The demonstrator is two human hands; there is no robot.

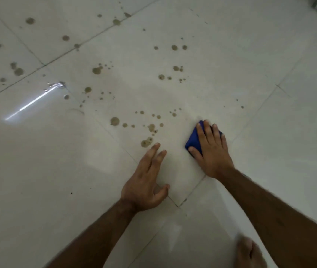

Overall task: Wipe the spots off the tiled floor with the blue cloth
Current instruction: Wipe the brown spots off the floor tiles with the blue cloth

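A folded blue cloth [192,140] lies on the pale tiled floor [250,74] under my right hand [210,149], whose straight fingers press flat on it. My left hand [148,178] rests flat on the floor just left of the cloth, fingers spread and holding nothing. Several brown spots [148,141] sit just beyond my left fingertips, and more spots [175,47] scatter over the tiles farther away and to the left.
A bright light reflection [32,102] streaks the glossy floor at the left. Dark grout lines [43,64] cross between tiles. A bare foot [250,254] shows at the bottom right. A dark edge [316,2] sits at the top right corner.
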